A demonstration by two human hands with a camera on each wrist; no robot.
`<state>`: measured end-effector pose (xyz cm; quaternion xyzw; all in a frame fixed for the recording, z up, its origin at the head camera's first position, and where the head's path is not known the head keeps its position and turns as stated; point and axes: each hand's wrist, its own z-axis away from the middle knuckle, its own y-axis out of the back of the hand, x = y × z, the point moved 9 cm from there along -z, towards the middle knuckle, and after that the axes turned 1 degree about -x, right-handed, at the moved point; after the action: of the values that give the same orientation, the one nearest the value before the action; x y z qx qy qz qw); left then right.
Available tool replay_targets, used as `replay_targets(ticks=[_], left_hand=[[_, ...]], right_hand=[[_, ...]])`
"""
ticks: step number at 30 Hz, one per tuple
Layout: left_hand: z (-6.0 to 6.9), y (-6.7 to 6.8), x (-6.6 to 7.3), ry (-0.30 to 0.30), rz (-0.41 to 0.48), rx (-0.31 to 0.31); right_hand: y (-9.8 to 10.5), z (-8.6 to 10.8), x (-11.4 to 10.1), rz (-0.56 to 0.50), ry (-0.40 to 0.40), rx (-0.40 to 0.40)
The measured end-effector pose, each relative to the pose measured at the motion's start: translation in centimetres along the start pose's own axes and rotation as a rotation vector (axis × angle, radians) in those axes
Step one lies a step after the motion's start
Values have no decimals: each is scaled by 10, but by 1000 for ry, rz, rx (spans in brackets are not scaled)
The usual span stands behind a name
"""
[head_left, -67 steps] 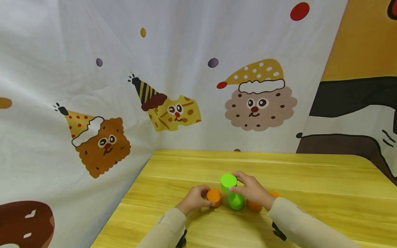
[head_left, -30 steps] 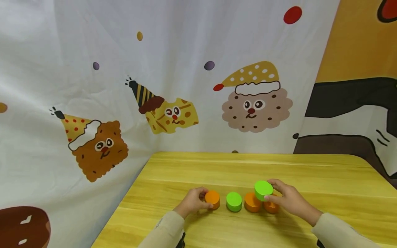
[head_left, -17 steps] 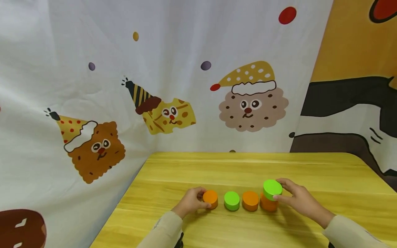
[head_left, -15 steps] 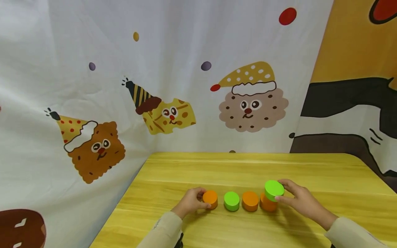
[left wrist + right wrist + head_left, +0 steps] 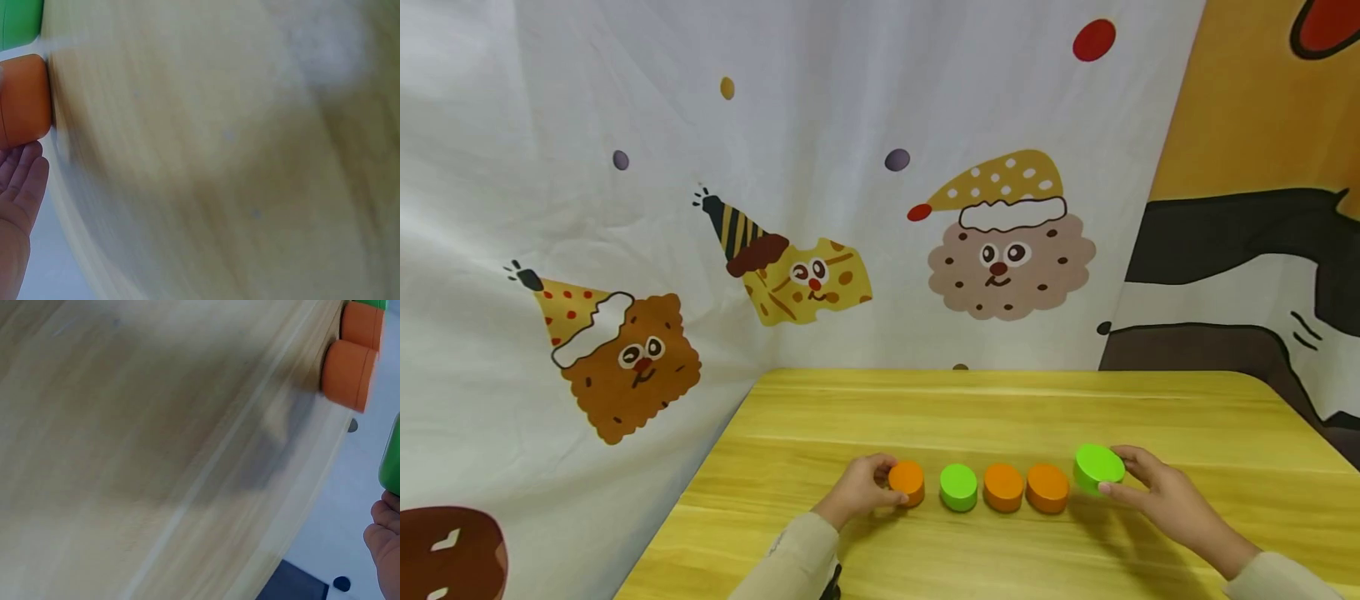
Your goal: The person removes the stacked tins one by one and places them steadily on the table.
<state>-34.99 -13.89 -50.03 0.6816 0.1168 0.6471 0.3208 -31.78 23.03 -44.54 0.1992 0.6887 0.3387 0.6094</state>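
My left hand point(image 5: 859, 490) grips a short orange cylinder block point(image 5: 906, 482) that stands on the table, thumb at its front and fingers behind it. Between thumb and fingers, my right hand point(image 5: 1172, 507) holds a bright green cylinder block point(image 5: 1098, 467) at the right end of a row. In the right wrist view this green block point(image 5: 392, 459) appears lifted off the tabletop and apart from the nearest orange block point(image 5: 347, 375). Between the hands stand a second green block point(image 5: 958, 487) and two more orange blocks, one in the middle point(image 5: 1003, 487) and one farther right point(image 5: 1047, 488).
The blocks stand on a light wooden table point(image 5: 820, 408) with rounded corners. Behind it and along its left side hangs a white cloth point(image 5: 850, 108) printed with cartoon biscuits and cheese.
My right hand has carried the green block rightward from above the other green block, over the orange ones, past the row's right end. My left hand keeps its hold on the leftmost orange block.
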Motion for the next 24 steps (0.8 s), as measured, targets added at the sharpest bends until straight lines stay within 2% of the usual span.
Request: replay_targets(ticks=[8,24], left_hand=[[0,1,0,10,0,-1],[0,1,-2,17,-3,2]], right_hand=[[-3,-3,16,-13,-46,-2],[-25,-13,40,-55,-151,-41]])
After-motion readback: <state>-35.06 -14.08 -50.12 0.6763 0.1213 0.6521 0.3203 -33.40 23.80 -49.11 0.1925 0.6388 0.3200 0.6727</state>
